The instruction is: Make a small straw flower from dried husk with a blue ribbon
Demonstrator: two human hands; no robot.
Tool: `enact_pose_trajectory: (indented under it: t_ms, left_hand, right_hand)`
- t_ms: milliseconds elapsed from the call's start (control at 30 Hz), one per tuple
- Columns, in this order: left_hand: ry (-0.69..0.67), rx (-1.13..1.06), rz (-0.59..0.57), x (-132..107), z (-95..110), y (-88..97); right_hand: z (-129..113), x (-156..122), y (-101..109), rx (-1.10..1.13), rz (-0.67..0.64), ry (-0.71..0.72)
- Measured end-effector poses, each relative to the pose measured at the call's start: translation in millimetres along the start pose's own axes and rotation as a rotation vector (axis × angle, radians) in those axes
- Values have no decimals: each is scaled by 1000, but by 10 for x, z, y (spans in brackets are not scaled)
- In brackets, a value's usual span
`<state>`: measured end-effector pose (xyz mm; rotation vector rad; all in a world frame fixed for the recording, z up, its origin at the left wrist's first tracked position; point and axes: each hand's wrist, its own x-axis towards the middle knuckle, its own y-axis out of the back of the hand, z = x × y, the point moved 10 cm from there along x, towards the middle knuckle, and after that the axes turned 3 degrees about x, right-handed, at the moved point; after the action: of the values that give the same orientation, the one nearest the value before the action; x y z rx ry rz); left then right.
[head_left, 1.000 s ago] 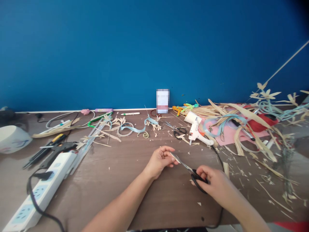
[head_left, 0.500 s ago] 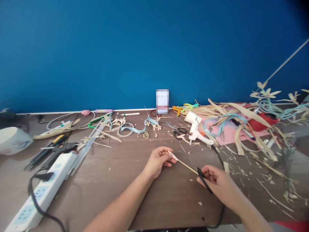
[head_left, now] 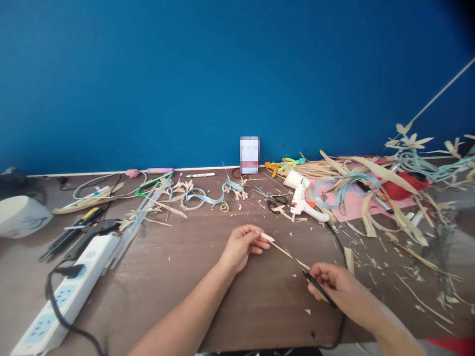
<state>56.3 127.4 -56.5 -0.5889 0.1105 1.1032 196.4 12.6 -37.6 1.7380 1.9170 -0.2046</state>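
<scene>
Near the middle of the table, my left hand [head_left: 245,247] pinches a pale dried-leaf strip [head_left: 267,238] between thumb and fingers. The strip narrows and runs down to the right, towards my other hand. Black-handled scissors [head_left: 319,288] are held in my right hand [head_left: 330,284], their thin blades pointing up and left alongside the strip. The blade tips lie close to the strip's wide end, just beyond my left fingertips. Whether the right fingers also touch the strip's far end I cannot tell.
At the back right a white glue gun [head_left: 306,205] lies beside a second pair of scissors [head_left: 272,200] and a heap of pale strips [head_left: 334,168]. A power strip [head_left: 70,296] with a black cable occupies the left. Small offcuts litter the right side.
My right hand has moved slightly down and right, and the scissors have turned so their blades lie along the strip near my left fingers. The left hand has barely moved.
</scene>
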Motion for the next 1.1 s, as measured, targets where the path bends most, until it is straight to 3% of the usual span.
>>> enact_pose_trajectory:
  t_ms: [267, 700, 1100]
  left_hand:
    - [0, 14, -30, -3, 4, -26]
    - [81, 47, -151, 6, -94, -90]
    - [116, 40, -156, -4, -98, -103]
  right_hand:
    - [84, 31, -88, 100, -74, -2]
    - [-35, 88, -69, 18, -142, -68]
    - [-91, 111, -27, -83, -160, -76]
